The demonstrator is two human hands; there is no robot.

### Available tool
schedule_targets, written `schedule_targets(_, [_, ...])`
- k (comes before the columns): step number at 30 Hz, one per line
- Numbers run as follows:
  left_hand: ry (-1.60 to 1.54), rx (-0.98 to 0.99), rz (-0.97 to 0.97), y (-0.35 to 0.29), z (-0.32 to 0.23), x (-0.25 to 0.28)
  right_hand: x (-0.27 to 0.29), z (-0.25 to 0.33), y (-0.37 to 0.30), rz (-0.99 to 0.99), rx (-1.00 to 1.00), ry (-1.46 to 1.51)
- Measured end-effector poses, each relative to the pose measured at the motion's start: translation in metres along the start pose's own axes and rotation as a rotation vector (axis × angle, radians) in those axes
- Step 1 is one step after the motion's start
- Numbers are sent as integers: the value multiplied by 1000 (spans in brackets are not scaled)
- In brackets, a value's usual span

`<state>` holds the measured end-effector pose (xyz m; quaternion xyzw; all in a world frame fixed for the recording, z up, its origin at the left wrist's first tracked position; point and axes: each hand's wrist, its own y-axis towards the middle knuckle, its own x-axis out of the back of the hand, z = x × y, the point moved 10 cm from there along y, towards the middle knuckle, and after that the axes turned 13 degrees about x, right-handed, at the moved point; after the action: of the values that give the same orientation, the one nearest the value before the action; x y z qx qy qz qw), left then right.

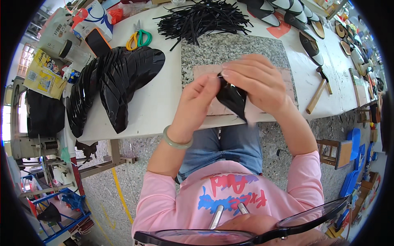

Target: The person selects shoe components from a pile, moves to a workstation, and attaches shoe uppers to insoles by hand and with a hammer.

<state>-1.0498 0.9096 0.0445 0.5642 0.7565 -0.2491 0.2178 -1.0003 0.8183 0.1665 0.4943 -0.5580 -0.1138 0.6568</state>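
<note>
Above the front of the table I hold a glossy black shoe-upper piece (232, 99) in both hands. Its top edge is pinched between the thumb and curled fingers of my left hand (196, 100). My right hand (259, 84) bends over its top and right side, fingers closed at the edge, partly blurred by motion. The piece hangs tilted, its pointed end down to the right. Beneath the hands lies a pale pinkish board (213, 107) on a speckled granite slab (234, 43). To the left, stacks of similar glossy black pieces (117, 82) fan out on the white table (152, 115).
Black strips (205, 20) heap behind the slab. Scissors with yellow and green handles (138, 39) lie left of them, near an orange-edged phone (97, 42) and a jar (74, 52). On the right are a wooden-handled hammer (318, 94) and several black-and-white shoe parts (310, 47).
</note>
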Motion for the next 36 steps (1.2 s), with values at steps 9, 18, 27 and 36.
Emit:
schedule_targets(9, [288, -316, -143, -5, -22, -11, 16, -41, -74, -321, -846, 138])
schedule_targets(18, [141, -188, -166, 3, -14, -22, -28, -26, -83, -445, -1010, 776])
schedule_targets(27, [-83, -218, -180, 0, -7, -31, -36, -18, -85, -520, -995, 961])
schedule_targets(36, [372, -466, -210, -5, -30, -37, -45, -24, -89, -685, -1070, 1174])
